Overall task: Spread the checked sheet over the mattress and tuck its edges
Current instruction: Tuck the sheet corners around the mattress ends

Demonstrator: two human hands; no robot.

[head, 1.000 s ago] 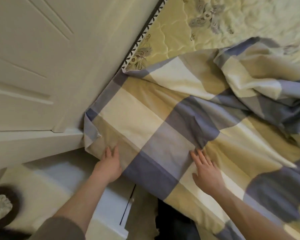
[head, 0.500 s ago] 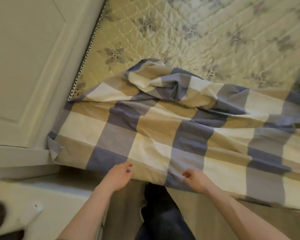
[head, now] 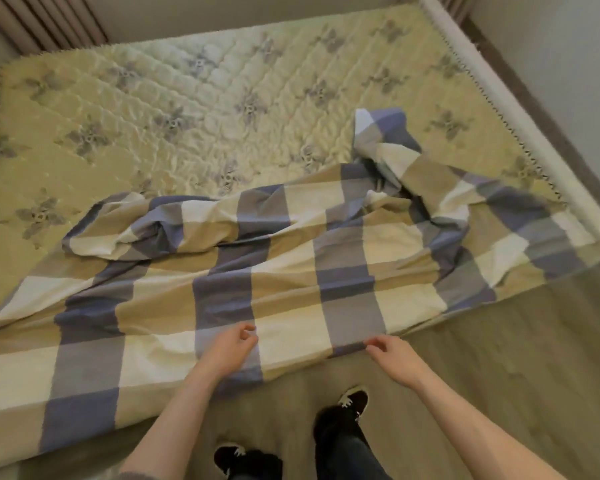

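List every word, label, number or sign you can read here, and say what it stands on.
None can be read. The checked sheet shows only coloured squares, the mattress only quilted flower prints; the shoes carry pale marks too blurred to read as text.

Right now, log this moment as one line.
checked sheet: bunched, covers mattress near part | left hand: fingers curled over sheet | right hand: at sheet's near edge, grip unclear
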